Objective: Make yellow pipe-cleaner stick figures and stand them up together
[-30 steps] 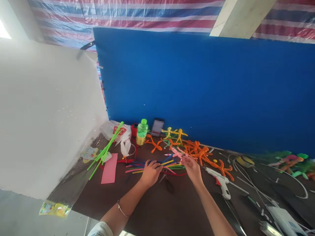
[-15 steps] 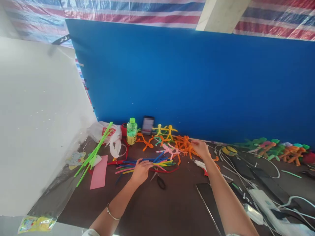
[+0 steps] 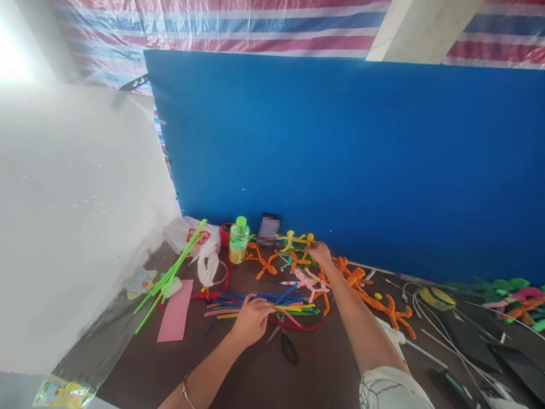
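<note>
My left hand (image 3: 254, 319) rests closed on a bundle of colored pipe cleaners (image 3: 298, 307) in blue, pink, yellow and green. At the back, my right hand (image 3: 319, 253) is at the yellow pipe-cleaner figure (image 3: 310, 241), its fingers bent; whether they grip it is too small to tell. A paler yellow figure (image 3: 290, 240) stands to its left. A pink figure (image 3: 305, 284) lies between my hands, and an orange figure (image 3: 264, 261) lies behind the bundle. More orange figures (image 3: 355, 277) are heaped beside my right forearm. Scissors (image 3: 288, 347) lie in front of the bundle.
At the left are long green pipe cleaners (image 3: 175, 267), a pink sheet (image 3: 176, 312) and a white plastic bag (image 3: 208, 258). A bottle (image 3: 239, 241) stands by a blurred dark device (image 3: 269, 229). Cables, a yellow tape measure (image 3: 437, 298) and more figures (image 3: 522, 301) are at the right.
My right hand has moved left, from the orange heap to the yellow figure. My left hand stays on the bundle. The view has shifted, and an orange figure now lies spread out to the right.
</note>
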A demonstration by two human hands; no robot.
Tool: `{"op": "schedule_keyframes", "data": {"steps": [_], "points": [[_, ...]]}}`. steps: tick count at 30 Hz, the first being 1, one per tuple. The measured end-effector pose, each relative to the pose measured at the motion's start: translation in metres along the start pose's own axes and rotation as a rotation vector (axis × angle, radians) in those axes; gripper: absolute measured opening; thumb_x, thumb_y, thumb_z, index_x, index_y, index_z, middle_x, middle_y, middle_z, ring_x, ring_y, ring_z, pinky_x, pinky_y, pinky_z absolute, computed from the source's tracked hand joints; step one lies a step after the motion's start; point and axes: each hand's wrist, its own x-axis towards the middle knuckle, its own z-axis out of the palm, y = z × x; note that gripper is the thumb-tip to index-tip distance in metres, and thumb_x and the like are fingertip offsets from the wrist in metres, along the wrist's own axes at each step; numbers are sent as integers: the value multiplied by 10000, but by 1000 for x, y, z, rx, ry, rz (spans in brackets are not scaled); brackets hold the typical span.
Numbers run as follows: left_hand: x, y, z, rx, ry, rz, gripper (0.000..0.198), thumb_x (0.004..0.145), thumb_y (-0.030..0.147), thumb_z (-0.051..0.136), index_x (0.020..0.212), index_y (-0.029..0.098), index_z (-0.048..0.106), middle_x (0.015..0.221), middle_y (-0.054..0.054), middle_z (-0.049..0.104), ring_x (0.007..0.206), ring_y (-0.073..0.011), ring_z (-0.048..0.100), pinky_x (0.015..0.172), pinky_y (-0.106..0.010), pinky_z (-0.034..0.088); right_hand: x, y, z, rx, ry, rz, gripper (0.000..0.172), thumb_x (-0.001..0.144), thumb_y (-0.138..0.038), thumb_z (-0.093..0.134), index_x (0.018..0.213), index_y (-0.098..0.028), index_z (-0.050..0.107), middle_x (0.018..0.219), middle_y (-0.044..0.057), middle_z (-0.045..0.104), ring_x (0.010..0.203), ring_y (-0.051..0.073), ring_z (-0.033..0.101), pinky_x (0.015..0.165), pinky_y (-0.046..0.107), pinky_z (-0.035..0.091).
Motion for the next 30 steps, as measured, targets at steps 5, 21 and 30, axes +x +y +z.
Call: {"op": "schedule_keyframes", "data": {"steps": [5, 21, 30], "points": [[0, 0, 0, -14, 11, -2, 347, 749, 41, 412, 929, 251, 621, 969, -19, 659, 931, -139, 565, 916, -374, 333, -10, 3, 5, 15, 35, 121, 265, 739, -334, 482, 811, -132, 638, 808, 122, 671, 765, 242, 633, 636, 288, 460], [0, 2, -4, -11, 150, 50, 306, 734, 71, 415, 911, 231, 606, 1022, -56, 599, 969, -184, 522, 854, -399, 394, -13, -59, -13, -13, -45, -361, 432, 780, -353, 483, 1187, -210, 463, 1178, 82, 531, 1087, 264, 443, 881, 369, 342], [18, -3, -11, -135, 293, -143, 278, 739, 63, 408, 902, 190, 594, 899, -67, 605, 871, -169, 546, 770, -336, 460, 1, -62, -19, 11, -138, -330, 292, 801, -399, 447, 941, -185, 589, 871, 70, 650, 739, 188, 577, 602, 251, 388]]}}
